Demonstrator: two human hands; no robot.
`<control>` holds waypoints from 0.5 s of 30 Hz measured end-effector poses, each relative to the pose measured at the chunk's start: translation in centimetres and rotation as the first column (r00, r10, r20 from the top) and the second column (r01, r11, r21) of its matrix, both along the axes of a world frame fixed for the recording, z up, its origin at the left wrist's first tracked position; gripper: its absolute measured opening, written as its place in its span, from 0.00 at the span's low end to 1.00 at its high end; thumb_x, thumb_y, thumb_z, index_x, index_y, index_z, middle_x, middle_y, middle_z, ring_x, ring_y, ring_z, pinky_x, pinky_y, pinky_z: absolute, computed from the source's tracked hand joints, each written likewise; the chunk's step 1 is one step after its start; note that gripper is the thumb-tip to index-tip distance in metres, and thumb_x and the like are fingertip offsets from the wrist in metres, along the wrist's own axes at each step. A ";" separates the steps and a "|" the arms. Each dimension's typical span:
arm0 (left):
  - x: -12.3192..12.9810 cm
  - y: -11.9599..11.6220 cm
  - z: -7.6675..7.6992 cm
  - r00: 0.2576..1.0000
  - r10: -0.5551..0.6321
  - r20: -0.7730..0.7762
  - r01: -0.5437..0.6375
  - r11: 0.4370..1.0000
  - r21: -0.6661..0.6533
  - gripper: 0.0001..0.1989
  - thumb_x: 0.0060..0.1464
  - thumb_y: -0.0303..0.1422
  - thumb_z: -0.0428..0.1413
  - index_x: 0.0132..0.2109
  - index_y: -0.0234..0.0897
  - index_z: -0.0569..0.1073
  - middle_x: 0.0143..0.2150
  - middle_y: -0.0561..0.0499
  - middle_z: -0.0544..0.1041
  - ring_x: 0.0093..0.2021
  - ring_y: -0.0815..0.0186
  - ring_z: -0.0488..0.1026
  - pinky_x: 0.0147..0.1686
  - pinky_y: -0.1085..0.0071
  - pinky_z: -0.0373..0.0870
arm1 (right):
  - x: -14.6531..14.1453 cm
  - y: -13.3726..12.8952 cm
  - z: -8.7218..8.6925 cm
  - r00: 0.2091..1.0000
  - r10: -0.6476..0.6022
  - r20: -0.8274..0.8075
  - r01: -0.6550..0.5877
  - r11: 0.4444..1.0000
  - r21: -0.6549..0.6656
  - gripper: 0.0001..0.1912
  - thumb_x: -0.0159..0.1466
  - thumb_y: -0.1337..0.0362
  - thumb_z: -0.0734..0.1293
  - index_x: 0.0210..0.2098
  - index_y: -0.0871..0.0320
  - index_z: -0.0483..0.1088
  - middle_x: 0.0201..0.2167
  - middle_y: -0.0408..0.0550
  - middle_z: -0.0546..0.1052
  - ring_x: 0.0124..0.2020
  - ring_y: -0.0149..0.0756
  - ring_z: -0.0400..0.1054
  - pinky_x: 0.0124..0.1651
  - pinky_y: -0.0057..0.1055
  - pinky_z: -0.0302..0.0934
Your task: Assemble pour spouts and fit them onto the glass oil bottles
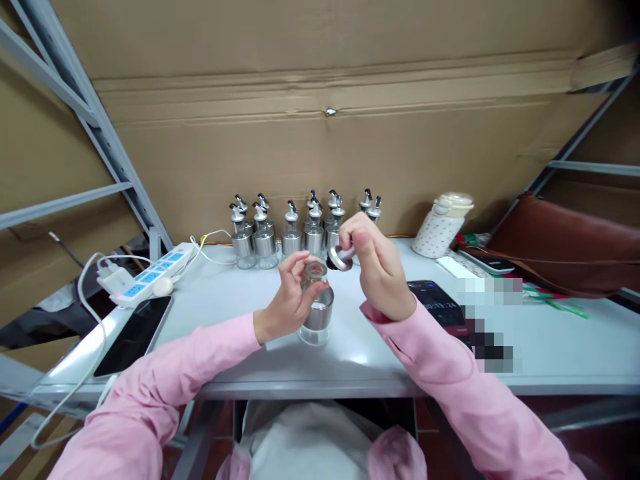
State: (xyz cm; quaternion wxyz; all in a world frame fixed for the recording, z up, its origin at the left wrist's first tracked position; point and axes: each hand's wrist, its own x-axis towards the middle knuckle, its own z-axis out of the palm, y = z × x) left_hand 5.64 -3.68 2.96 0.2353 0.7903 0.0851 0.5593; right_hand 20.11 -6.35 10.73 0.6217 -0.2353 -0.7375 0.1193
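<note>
Near the front edge of the desk (200,280): uncapped bottle (319,317) in the left hand (290,297), pourer top (343,259) in the right hand (379,270).
Left forearm reaches in from the side, grip curled round the bottle's neck and shoulder, thumb toward the wearer; bottle roughly upright, clear glass with a steel sleeve, mouth open. Right wrist bent, grip closed tight on the pourer top, held tilted, its dark end just beside the bottle mouth. Behind, a cluster of matching bottles (291,237), tops fitted, contents unclear; farther right, a lidded spotted tumbler (440,230), leaning.
</note>
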 end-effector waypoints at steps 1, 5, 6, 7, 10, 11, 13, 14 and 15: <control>0.0 -0.1 -0.1 1.000 -0.006 0.005 0.006 1.000 -0.007 0.22 0.63 0.32 0.47 0.58 0.51 0.43 0.46 0.49 0.62 0.42 0.69 0.69 0.43 0.64 0.71 | -0.2 0.4 0.1 0.999 0.038 0.015 -0.038 0.999 -0.017 0.21 0.69 0.53 0.51 0.25 0.57 0.59 0.26 0.42 0.60 0.27 0.29 0.56 0.31 0.30 0.53; -0.1 -0.2 -0.5 0.999 -0.032 0.014 0.032 0.998 -0.046 0.23 0.63 0.33 0.47 0.58 0.51 0.43 0.50 0.46 0.62 0.47 0.65 0.70 0.46 0.60 0.71 | -0.6 1.1 0.0 0.982 0.186 0.029 -0.180 0.973 -0.147 0.20 0.69 0.52 0.51 0.25 0.57 0.58 0.27 0.42 0.59 0.25 0.28 0.54 0.27 0.29 0.51; 0.0 -0.2 -0.6 0.999 -0.043 0.011 0.044 0.998 -0.054 0.23 0.63 0.33 0.47 0.58 0.51 0.43 0.50 0.46 0.62 0.48 0.64 0.70 0.47 0.60 0.71 | -0.6 1.1 0.0 0.976 0.213 0.047 -0.202 0.963 -0.177 0.21 0.69 0.52 0.51 0.25 0.57 0.58 0.27 0.42 0.59 0.24 0.28 0.53 0.26 0.29 0.50; 0.0 -0.2 -0.6 0.998 -0.055 0.006 0.055 0.997 -0.056 0.23 0.63 0.33 0.47 0.58 0.50 0.43 0.51 0.45 0.62 0.50 0.64 0.70 0.47 0.60 0.71 | -0.6 1.2 0.0 0.969 0.234 0.077 -0.216 0.957 -0.195 0.21 0.69 0.52 0.51 0.25 0.57 0.58 0.27 0.42 0.59 0.24 0.28 0.53 0.26 0.29 0.50; 0.1 -0.2 -0.9 0.998 -0.070 0.003 0.070 0.994 -0.080 0.22 0.63 0.34 0.48 0.57 0.49 0.44 0.52 0.45 0.62 0.50 0.64 0.70 0.47 0.62 0.71 | -0.6 1.5 -0.2 0.949 0.246 0.198 -0.214 0.962 -0.172 0.22 0.69 0.51 0.51 0.25 0.57 0.58 0.27 0.43 0.60 0.27 0.30 0.55 0.30 0.31 0.52; 0.1 -0.2 -0.9 0.997 -0.073 0.009 0.074 0.991 -0.108 0.22 0.62 0.34 0.49 0.56 0.49 0.45 0.52 0.45 0.63 0.49 0.65 0.70 0.46 0.63 0.71 | -0.6 1.6 -0.3 0.945 0.240 0.220 -0.209 0.966 -0.156 0.22 0.69 0.50 0.51 0.24 0.57 0.58 0.27 0.43 0.60 0.28 0.31 0.55 0.32 0.31 0.52; 0.2 -0.3 -0.9 0.996 -0.083 0.039 0.089 0.979 -0.185 0.22 0.61 0.34 0.51 0.54 0.48 0.46 0.51 0.47 0.65 0.45 0.68 0.72 0.44 0.66 0.71 | -0.8 1.9 -0.7 0.947 0.239 0.213 -0.208 0.965 -0.158 0.23 0.68 0.50 0.51 0.24 0.56 0.57 0.26 0.43 0.60 0.30 0.32 0.55 0.34 0.32 0.52; 0.3 -0.3 -0.8 0.994 -0.092 0.059 0.103 0.969 -0.225 0.22 0.59 0.34 0.53 0.53 0.47 0.47 0.49 0.48 0.66 0.43 0.69 0.72 0.44 0.67 0.71 | -0.8 1.9 -0.8 0.950 0.247 0.192 -0.214 0.960 -0.178 0.23 0.68 0.49 0.50 0.23 0.56 0.57 0.27 0.43 0.60 0.30 0.32 0.55 0.35 0.32 0.52; 0.3 -0.3 -0.6 0.992 -0.100 0.082 0.118 0.957 -0.264 0.23 0.57 0.35 0.56 0.51 0.47 0.49 0.47 0.50 0.67 0.42 0.70 0.72 0.43 0.68 0.71 | -0.9 2.0 -1.0 0.952 0.257 0.165 -0.222 0.954 -0.202 0.24 0.68 0.49 0.50 0.23 0.56 0.56 0.27 0.43 0.59 0.30 0.32 0.55 0.35 0.32 0.52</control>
